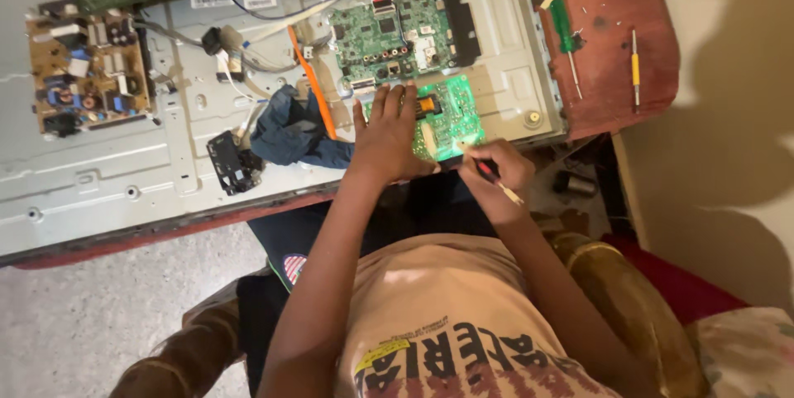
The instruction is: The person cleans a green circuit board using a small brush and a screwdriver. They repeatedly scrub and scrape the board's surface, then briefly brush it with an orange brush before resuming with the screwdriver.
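While left hand (385,138) presses circuit board (451,117), right hand (496,175) grips probe (488,171).

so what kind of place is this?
Likely a small home electronics repair spot: an opened flat-screen panel with bare circuit boards on a red table, screwdrivers beside it. The right hand grips a thin tool.

I work in a small home repair workshop: an opened television back panel (165,166) with bare circuit boards (87,71) covers my red desk (612,76), screwdrivers (566,38) alongside.
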